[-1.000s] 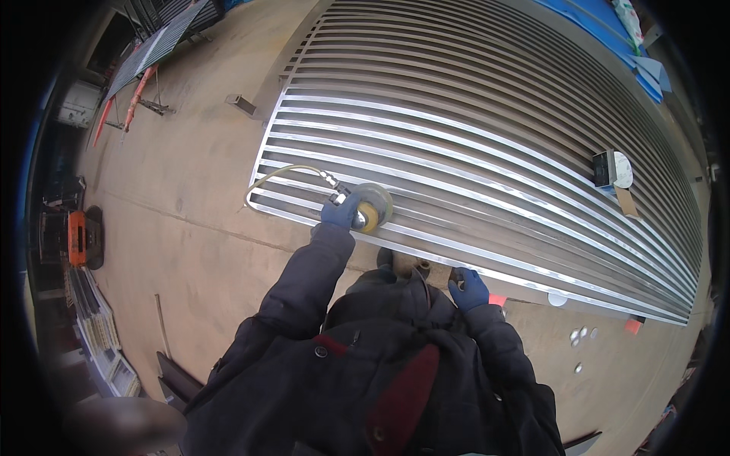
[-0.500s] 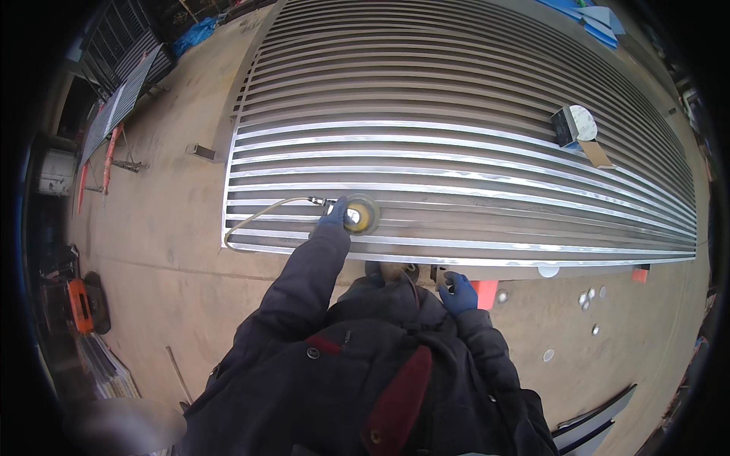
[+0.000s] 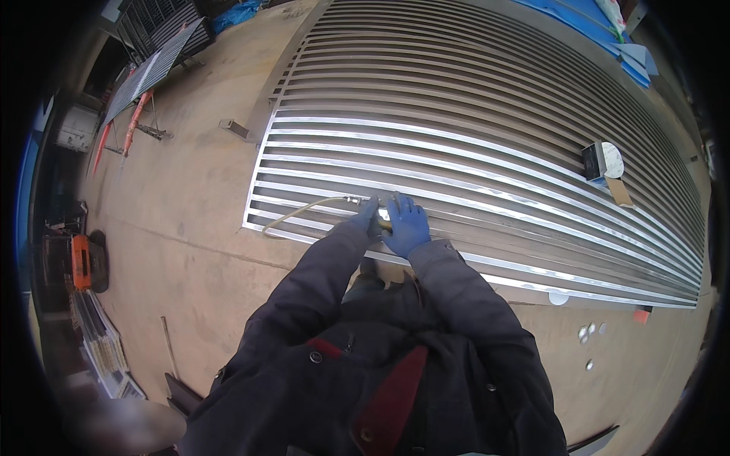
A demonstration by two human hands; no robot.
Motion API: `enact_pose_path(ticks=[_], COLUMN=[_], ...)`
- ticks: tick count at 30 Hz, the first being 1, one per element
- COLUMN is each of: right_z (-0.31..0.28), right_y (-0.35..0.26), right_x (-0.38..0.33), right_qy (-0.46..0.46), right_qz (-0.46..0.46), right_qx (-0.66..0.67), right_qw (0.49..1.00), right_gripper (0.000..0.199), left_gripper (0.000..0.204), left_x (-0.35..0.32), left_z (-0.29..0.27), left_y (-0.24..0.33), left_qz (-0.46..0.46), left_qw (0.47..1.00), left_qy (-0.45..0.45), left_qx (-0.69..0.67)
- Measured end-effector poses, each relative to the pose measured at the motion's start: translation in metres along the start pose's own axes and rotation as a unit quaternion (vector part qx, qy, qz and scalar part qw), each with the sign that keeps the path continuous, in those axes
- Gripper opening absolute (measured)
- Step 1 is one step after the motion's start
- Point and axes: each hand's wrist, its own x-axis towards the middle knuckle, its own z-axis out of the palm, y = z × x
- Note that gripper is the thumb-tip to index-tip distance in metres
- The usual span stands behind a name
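Note:
A large metal grille (image 3: 487,163) of long shiny parallel bars lies flat on the concrete floor ahead of me. Both my hands wear blue gloves and meet over its near left part. My left hand (image 3: 366,219) grips a small hand-held grinding tool (image 3: 382,220), mostly hidden by the gloves. A pale hose (image 3: 298,213) runs from the tool leftward across the bars. My right hand (image 3: 407,224) lies on top of the tool with its fingers spread, pressing down. My dark jacket sleeves cover both forearms.
A small dark box with a round white disc (image 3: 602,163) and a brown pad sits on the grille at the right. Loose discs (image 3: 589,332) lie on the floor at the lower right. Another grille panel (image 3: 148,72) on stands and an orange machine (image 3: 82,262) are at the left.
My right hand has come up from beside my body and now rests on the tool next to my left hand. The view has shifted, so the grille looks nearer.

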Motion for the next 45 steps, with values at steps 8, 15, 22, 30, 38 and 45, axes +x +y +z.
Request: enact_pose_path(ticks=[8, 15, 22, 30, 38, 45], right_z=[0.045, 0.042, 0.030, 0.035, 0.015, 0.017], right_y=[-0.020, -0.029, -0.039, -0.042, -0.015, -0.002], right_x=[0.046, 0.050, 0.057, 0.047, 0.023, 0.020], right_qy=[-0.106, -0.065, -0.098, -0.067, -0.061, -0.084], right_qz=[0.064, 0.159, 0.180, 0.297, 0.321, 0.299], right_qx=[-0.168, -0.098, -0.102, -0.106, -0.122, -0.120], right_qw=[0.978, 0.980, 0.974, 0.947, 0.937, 0.943], right_gripper=[0.059, 0.056, 0.053, 0.055, 0.059, 0.059], left_gripper=[0.069, 0.058, 0.058, 0.049, 0.062, 0.080], left_x=[-0.042, -0.113, -0.057, 0.005, 0.026, 0.034], left_z=[-0.048, -0.265, -0.345, -0.324, -0.320, -0.286], left_y=[0.001, -0.001, -0.042, -0.073, -0.109, -0.174], left_qz=[0.096, 0.527, 0.374, 0.344, 0.335, 0.218], left_qw=[0.975, 0.636, 0.730, 0.911, 0.924, 0.954], left_qy=[0.008, 0.368, 0.263, 0.223, 0.170, 0.136], left_qx=[0.199, 0.426, 0.507, -0.044, -0.068, 0.155])
